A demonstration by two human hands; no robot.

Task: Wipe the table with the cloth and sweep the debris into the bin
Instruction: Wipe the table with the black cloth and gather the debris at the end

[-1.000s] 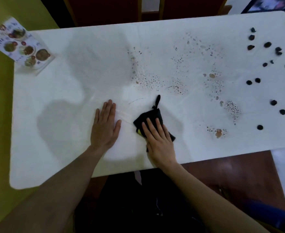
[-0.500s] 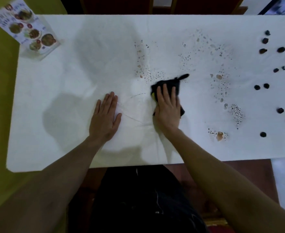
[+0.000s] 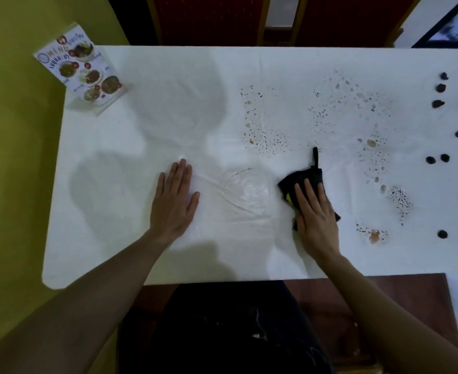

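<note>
Both my hands flat, palms down, forearms extended from the near edge.
My left hand [image 3: 174, 199] lies with straight fingers together; my right hand [image 3: 315, 213] presses with straight fingers.

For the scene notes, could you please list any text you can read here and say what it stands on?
"MENU": at the top of the laminated picture menu card standing at the far left corner of the white-clothed table.
Other lines on the card: too small and blurred to read.
Black wiping cloth: no readable text.
</note>
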